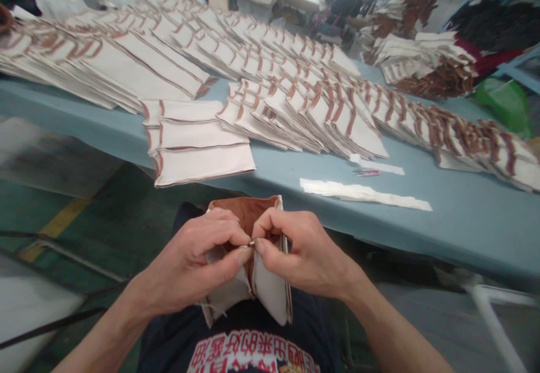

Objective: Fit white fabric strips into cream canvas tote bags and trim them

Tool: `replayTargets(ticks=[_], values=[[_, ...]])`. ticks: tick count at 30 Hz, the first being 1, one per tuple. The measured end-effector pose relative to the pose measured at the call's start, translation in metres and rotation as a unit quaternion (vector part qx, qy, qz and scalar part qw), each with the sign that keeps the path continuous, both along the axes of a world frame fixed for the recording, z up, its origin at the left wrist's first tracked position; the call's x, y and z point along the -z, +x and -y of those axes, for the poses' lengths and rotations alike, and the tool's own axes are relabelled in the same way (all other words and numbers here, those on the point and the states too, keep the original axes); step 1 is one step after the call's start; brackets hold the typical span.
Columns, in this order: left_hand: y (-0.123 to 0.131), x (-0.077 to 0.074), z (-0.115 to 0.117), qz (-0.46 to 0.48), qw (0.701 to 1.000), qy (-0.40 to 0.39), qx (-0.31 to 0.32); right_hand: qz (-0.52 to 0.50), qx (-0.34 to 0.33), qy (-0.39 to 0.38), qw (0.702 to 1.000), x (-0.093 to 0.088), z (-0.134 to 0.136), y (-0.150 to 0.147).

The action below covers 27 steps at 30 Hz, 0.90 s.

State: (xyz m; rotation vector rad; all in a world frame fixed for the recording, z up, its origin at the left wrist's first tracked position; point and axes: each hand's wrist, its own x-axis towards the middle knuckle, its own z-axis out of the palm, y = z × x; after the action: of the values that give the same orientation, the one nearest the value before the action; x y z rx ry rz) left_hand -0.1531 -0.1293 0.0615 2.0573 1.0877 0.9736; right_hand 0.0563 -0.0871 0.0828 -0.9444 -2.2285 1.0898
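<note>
Over my lap I hold a cream fabric pouch [270,288] with a brown lining that shows at its open top. My left hand [198,266] grips the pouch's left side, thumb and forefinger pinched at the opening. My right hand [299,252] grips the right side, its fingertips pinched against the left hand's on a small metal piece [251,243] at the pouch's edge. Both hands are closed. The lower part of the pouch hangs below my fingers.
A blue table [464,215] runs in front of me, covered with rows of overlapping cream pieces with brown trim [320,108]. Three stacked pieces [198,142] lie at its near edge. White strips [363,191] and a small pink tool [368,172] lie to the right.
</note>
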Motion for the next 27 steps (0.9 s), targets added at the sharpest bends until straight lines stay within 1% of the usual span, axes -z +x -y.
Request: replayTargets(ticks=[2, 5, 8, 11, 14, 18, 23, 27], values=[[0.0, -0.004, -0.001, 0.002, 1.0, -0.002, -0.024, 0.007, -0.016, -0.01, 1.0, -0.003, -0.003, -0.001], [0.001, -0.01, -0.003, -0.007, 0.999, 0.002, -0.039, 0.016, -0.015, 0.02, 1.0, -0.006, -0.006, -0.003], [0.0, -0.013, -0.005, -0.022, 0.999, -0.003, -0.028, 0.03, 0.002, 0.053, 0.998, -0.004, -0.006, -0.004], [-0.002, -0.014, -0.006, -0.036, 0.999, -0.017, -0.009, 0.05, 0.008, 0.063, 0.997, -0.002, -0.005, -0.004], [-0.005, -0.016, -0.008, -0.042, 0.999, -0.021, 0.007, 0.053, -0.003, 0.055, 0.997, -0.002, -0.006, -0.003], [-0.008, -0.021, -0.01, -0.041, 0.999, -0.006, 0.011, 0.054, -0.012, 0.033, 0.998, -0.008, -0.008, -0.003], [-0.008, -0.026, -0.012, -0.077, 0.997, -0.006, 0.017, 0.068, -0.004, 0.042, 0.997, -0.014, -0.007, -0.003], [-0.003, -0.026, -0.014, -0.078, 0.997, 0.013, 0.015, 0.076, -0.002, 0.056, 0.996, -0.015, -0.007, -0.002]])
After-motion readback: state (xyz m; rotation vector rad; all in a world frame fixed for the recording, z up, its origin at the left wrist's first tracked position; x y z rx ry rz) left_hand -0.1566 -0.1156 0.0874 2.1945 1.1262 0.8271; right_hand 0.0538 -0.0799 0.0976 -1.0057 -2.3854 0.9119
